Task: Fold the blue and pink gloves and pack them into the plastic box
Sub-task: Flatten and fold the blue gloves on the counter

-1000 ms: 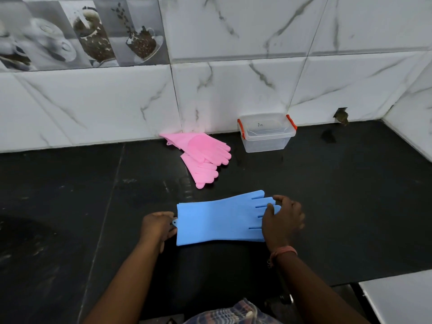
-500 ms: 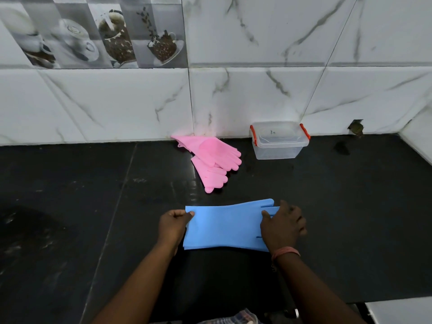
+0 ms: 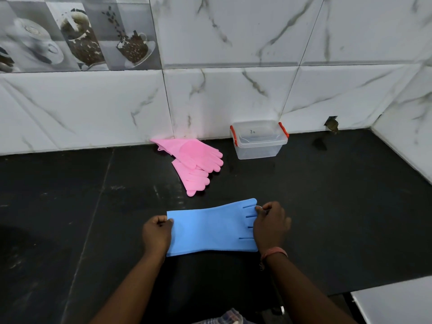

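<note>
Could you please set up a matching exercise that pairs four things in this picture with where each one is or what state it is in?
Things:
1. blue glove
2. pink gloves
3. box
4. left hand

Places or states:
A. against the wall, lid on, red clips at both ends
B. lying flat on the counter between the two hands
C. gripping the cuff end of a glove
D. overlapping in a pile near the wall, left of the box

Pairs: 1-B, 2-D, 3-A, 4-C. The right hand holds the finger end.
</note>
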